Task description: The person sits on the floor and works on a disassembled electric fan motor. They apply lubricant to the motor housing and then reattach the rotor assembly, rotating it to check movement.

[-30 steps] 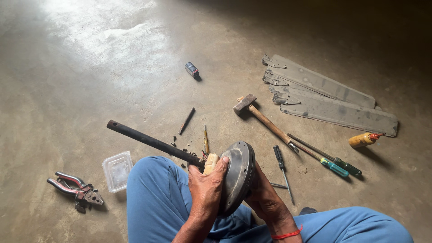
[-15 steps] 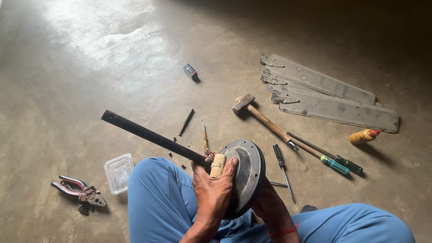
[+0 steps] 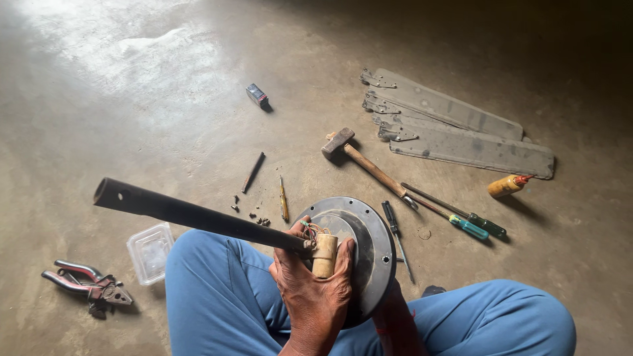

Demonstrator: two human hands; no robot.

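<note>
I sit on the floor in blue trousers with a round grey fan motor [image 3: 370,245] on my lap, its flat face turned up. A long dark rod [image 3: 191,214] sticks out of its hub toward the left. My left hand [image 3: 313,290] grips the hub where the rod joins. Its fingers wrap a cream cylindrical capacitor [image 3: 324,254] with coloured wires [image 3: 308,229] beside it. My right hand [image 3: 394,318] reaches behind the motor's lower right edge. Only its wrist, with a red thread, shows.
On the concrete floor lie a hammer [image 3: 366,165], two long screwdrivers [image 3: 461,221], a small screwdriver [image 3: 395,232], three grey fan blades [image 3: 455,128], an orange bottle [image 3: 508,185], red pliers [image 3: 86,280], a clear plastic box [image 3: 150,250], loose screws [image 3: 254,214] and a small black box [image 3: 257,95].
The motor has turned from edge-on to face-up. The rod's free end has swung left and lower. My left hand has shifted onto the capacitor at the hub.
</note>
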